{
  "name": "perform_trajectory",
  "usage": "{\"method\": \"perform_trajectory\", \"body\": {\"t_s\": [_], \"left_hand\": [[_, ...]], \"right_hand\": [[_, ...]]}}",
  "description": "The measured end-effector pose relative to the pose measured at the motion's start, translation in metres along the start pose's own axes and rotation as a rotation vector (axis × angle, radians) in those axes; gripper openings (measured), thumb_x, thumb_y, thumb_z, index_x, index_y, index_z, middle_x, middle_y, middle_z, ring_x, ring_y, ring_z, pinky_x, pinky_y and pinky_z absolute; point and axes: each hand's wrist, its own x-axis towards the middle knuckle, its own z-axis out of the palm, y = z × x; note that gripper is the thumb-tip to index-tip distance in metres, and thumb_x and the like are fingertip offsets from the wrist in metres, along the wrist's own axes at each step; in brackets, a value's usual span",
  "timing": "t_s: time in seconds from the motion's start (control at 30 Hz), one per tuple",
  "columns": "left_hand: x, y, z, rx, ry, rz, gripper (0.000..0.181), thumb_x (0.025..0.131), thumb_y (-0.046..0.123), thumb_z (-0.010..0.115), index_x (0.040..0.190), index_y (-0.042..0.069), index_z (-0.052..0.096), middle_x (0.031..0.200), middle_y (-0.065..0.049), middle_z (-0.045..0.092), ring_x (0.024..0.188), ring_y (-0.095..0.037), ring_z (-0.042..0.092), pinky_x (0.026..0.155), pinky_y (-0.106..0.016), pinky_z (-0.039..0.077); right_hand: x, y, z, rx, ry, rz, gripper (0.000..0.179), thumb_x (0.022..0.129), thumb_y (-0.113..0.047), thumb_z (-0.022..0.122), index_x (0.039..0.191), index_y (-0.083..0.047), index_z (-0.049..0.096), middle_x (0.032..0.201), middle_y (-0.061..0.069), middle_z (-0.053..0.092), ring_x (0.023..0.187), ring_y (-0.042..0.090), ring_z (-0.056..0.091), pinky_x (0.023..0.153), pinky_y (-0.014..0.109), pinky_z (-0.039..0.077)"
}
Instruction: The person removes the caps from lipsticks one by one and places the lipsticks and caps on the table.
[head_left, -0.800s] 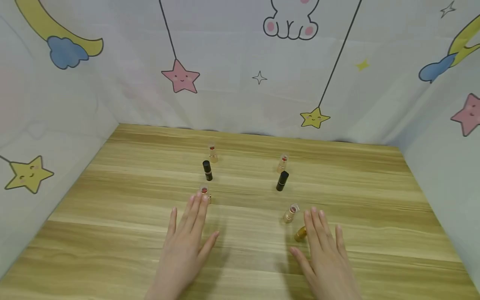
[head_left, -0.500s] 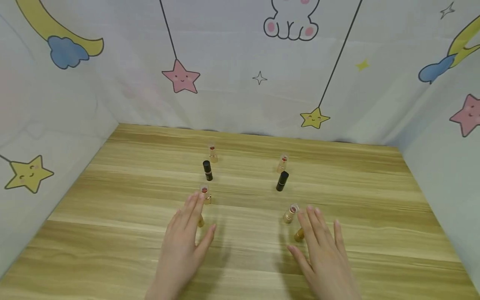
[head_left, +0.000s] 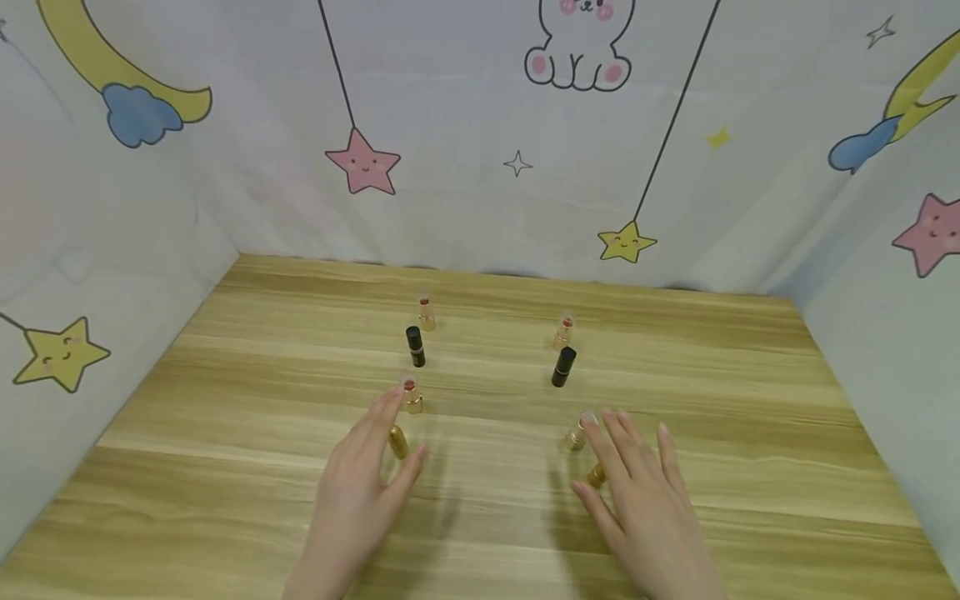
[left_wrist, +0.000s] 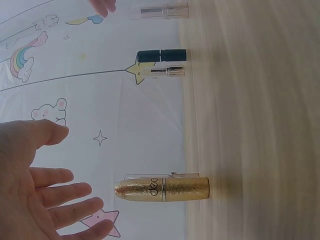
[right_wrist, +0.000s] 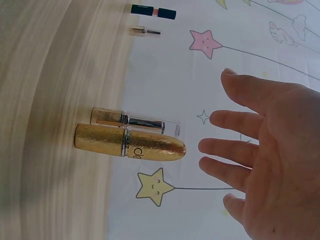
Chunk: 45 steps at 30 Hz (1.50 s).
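My left hand (head_left: 352, 471) hovers beside an upright gold lipstick (head_left: 398, 442), its thumb spread from the fingers. Just behind that stands a clear-capped lipstick (head_left: 412, 397); my left fingertips overlap its edge in the head view. On the other side my right hand (head_left: 641, 483) is held over a second gold lipstick (head_left: 596, 476), partly hiding it. Another clear-capped lipstick (head_left: 577, 434) stands behind its fingers. Both wrist views show a gap between the fingers and the gold lipsticks (left_wrist: 165, 190), (right_wrist: 127, 142), and neither hand holds anything.
Farther back stand two black lipsticks (head_left: 416, 347), (head_left: 564, 367), one per side. Behind each is a clear-capped lipstick (head_left: 427, 315), (head_left: 564, 334). The wood-grain table (head_left: 487, 517) meets a white cartoon-print curtain (head_left: 465, 208) at the back and sides.
My left hand has turned onto its side, uncovering the gold lipstick beside it. My right hand has shifted slightly left over its gold lipstick. The lipsticks stay in place; the head view tilted slightly up.
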Motion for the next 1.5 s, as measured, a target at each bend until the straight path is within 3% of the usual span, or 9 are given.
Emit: {"method": "perform_trajectory", "body": {"t_s": [0.17,0.5,0.8,0.93,1.13,1.33,1.5], "left_hand": [[0.005,-0.003,-0.005,-0.038,-0.012,-0.05,0.065,0.084,0.022,0.073,0.142,0.015,0.045,0.138,-0.012,0.056,0.121,-0.035,0.057,0.096,-0.054,0.047],[0.017,-0.013,-0.018,-0.095,-0.05,-0.11,0.056,0.089,0.024,0.068,0.141,0.016,0.047,0.138,-0.012,0.056,0.124,-0.037,0.054,0.097,-0.056,0.046],[0.032,-0.026,-0.026,-0.176,-0.082,-0.09,0.051,0.091,0.018,0.066,0.138,0.008,0.05,0.131,-0.021,0.059,0.106,-0.042,0.063,0.085,-0.055,0.052],[0.036,-0.034,-0.026,-0.196,-0.126,-0.103,0.05,0.093,0.02,0.063,0.139,0.007,0.048,0.131,-0.021,0.059,0.107,-0.041,0.063,0.087,-0.053,0.052],[0.044,-0.046,-0.027,-0.239,-0.16,-0.113,0.047,0.095,0.021,0.061,0.138,0.004,0.049,0.132,-0.02,0.059,0.114,-0.038,0.061,0.089,-0.051,0.052],[0.054,-0.058,-0.027,-0.325,-0.209,-0.139,0.046,0.097,0.022,0.058,0.138,0.005,0.048,0.134,-0.019,0.058,0.12,-0.035,0.058,0.09,-0.049,0.052],[0.063,-0.066,-0.026,-0.4,-0.269,-0.203,0.046,0.098,0.027,0.055,0.139,0.007,0.047,0.138,-0.014,0.055,0.123,-0.032,0.056,0.096,-0.048,0.048]], "right_hand": [[0.009,-0.001,-0.002,0.017,0.007,-0.048,0.057,0.093,-0.039,0.058,0.143,-0.014,0.045,0.143,0.012,0.05,0.136,0.03,0.042,0.123,0.039,0.001],[0.038,-0.007,-0.013,0.088,0.019,-0.11,0.06,0.086,-0.029,0.069,0.141,-0.016,0.047,0.138,0.008,0.053,0.129,0.026,0.048,0.118,0.046,0.019],[0.061,-0.012,-0.021,0.109,-0.033,-0.175,0.054,0.091,-0.033,0.065,0.138,-0.013,0.05,0.138,0.008,0.055,0.128,0.026,0.05,0.116,0.047,0.025],[0.073,-0.014,-0.023,0.108,-0.045,-0.219,0.051,0.091,-0.032,0.064,0.136,-0.01,0.052,0.137,0.01,0.055,0.129,0.027,0.05,0.117,0.047,0.026],[0.093,-0.018,-0.026,0.117,-0.054,-0.273,0.051,0.091,-0.031,0.066,0.136,-0.01,0.052,0.135,0.01,0.057,0.125,0.028,0.053,0.109,0.046,0.038],[0.113,-0.021,-0.028,0.153,-0.14,-0.268,0.05,0.092,-0.032,0.064,0.137,-0.011,0.051,0.135,0.008,0.057,0.124,0.025,0.055,0.102,0.043,0.045],[0.132,-0.026,-0.028,0.193,-0.233,-0.235,0.048,0.095,-0.032,0.06,0.138,-0.012,0.051,0.136,0.007,0.057,0.125,0.024,0.054,0.103,0.041,0.045]]}}
